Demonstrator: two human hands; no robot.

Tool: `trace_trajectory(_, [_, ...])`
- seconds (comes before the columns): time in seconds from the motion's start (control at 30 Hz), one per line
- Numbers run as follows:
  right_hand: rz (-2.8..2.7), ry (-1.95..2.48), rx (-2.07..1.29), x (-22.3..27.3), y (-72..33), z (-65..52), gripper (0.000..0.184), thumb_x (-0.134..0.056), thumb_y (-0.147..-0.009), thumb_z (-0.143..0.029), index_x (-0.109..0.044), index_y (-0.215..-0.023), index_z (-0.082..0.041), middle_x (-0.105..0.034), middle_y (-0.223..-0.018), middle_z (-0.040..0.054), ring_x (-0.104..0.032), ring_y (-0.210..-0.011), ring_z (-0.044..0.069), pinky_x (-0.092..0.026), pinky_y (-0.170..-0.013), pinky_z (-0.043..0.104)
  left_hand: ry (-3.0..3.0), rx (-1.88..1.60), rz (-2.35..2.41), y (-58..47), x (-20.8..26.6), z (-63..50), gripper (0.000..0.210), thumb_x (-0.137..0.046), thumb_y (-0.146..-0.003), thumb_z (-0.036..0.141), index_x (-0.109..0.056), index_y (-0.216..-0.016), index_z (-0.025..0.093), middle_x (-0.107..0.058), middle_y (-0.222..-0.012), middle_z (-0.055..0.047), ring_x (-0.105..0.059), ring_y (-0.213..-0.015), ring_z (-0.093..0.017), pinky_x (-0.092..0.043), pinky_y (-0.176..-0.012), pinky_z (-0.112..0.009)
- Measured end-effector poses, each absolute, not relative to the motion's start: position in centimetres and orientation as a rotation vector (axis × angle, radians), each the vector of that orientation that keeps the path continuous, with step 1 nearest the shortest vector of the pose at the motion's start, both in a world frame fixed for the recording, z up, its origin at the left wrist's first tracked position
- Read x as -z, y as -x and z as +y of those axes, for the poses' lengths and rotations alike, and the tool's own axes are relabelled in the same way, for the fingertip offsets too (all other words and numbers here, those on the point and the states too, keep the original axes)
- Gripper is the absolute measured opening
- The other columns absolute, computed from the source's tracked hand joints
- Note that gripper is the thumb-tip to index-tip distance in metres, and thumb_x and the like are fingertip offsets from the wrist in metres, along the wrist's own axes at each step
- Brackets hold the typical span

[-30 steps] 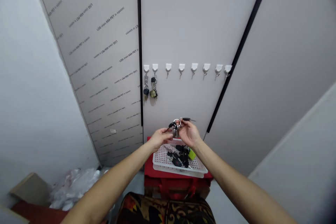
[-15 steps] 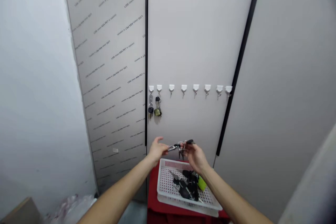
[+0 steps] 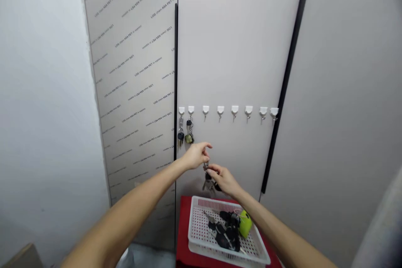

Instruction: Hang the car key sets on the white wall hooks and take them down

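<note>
Between my two hands hangs a bunch of keys (image 3: 207, 183), in front of the cabinet door and above the basket. My left hand (image 3: 197, 155) is closed on the metal clip at its top, with the forefinger stretched out. Just below and to the right, my right hand (image 3: 222, 179) pinches the bunch near its ring; the keys dangle under the fingers, slightly blurred. A row of white hooks (image 3: 220, 111) runs across the door above my hands. Two other key bunches hang at its left end, one with a dark key head (image 3: 181, 136), the other with a greenish fob (image 3: 189, 138).
A white perforated basket (image 3: 196, 240) stands on a red surface (image 3: 184, 234), holding several dark keys (image 3: 228, 230) and a lime-green key case (image 3: 245, 223). Long black handles (image 3: 284, 92) edge the cabinet doors. A white wall (image 3: 47, 92) rises at the left.
Both hands have risen, the left one also moving right. The key bunch has swung from lying sideways between them to hanging down. More of the green case shows in the basket.
</note>
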State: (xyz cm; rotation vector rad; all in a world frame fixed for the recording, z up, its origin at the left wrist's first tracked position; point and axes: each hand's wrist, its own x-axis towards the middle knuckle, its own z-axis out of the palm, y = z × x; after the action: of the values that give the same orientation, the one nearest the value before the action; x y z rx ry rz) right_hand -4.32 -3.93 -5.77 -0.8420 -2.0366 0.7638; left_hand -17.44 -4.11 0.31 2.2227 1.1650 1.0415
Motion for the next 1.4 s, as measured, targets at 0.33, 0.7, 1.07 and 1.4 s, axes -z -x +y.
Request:
trace_trajectory(0.33, [-2.089,0.877,-0.815,1.0,4.8,-2.8,0.023,-0.045,-0.062,-0.033,-0.053,-0.071,-0.013,-0.052,-0.062,-0.0011,-0.043,-0.056,0.008,-0.033,-0.057,0.022,-2.085,-1.142,0.942,18.7,-3.4,-2.8,0.041,-0.047,-0.054,0.004,-0.042,-0.093,0.014,-0.049,-0.06,0.003,-0.047,-0.053,-0.004,-0.039,-0.052,-0.018])
trace_trajectory(0.7, [-1.634,0.975,-0.718,-2.4,7.4,1.8,0.022,-0.042,-0.06,-0.033,-0.047,-0.051,-0.014,-0.045,-0.044,-0.0033,-0.034,-0.037,0.004,-0.027,-0.038,0.018,-1.928,-1.586,1.136,19.1,-1.0,0.4,0.022,-0.045,-0.062,0.015,-0.049,-0.083,0.012,-0.055,-0.084,-0.006,-0.05,-0.073,-0.009,-0.039,-0.07,-0.023])
trace_trajectory(1.07, [-1.692,1.222,-0.341,-4.6,8.7,5.9,0.026,-0.037,-0.063,-0.032,-0.053,-0.054,-0.013,-0.053,-0.051,0.0023,-0.044,-0.043,0.008,-0.033,-0.044,0.019,-2.005,-1.467,1.302,17.9,-0.5,1.9,0.034,-0.043,-0.062,0.011,-0.047,-0.095,0.012,-0.054,-0.094,-0.006,-0.05,-0.081,-0.011,-0.038,-0.076,-0.023])
trace_trajectory(1.4, [-1.84,1.394,-0.043,-4.6,8.4,5.6,0.028,-0.041,-0.066,-0.027,-0.058,-0.069,-0.005,-0.056,-0.062,0.0059,-0.05,-0.065,0.011,-0.037,-0.063,0.024,-2.062,-1.328,1.453,17.5,0.2,3.0,0.037,-0.044,-0.062,0.011,-0.045,-0.099,0.009,-0.053,-0.095,-0.007,-0.049,-0.082,-0.012,-0.035,-0.078,-0.025])
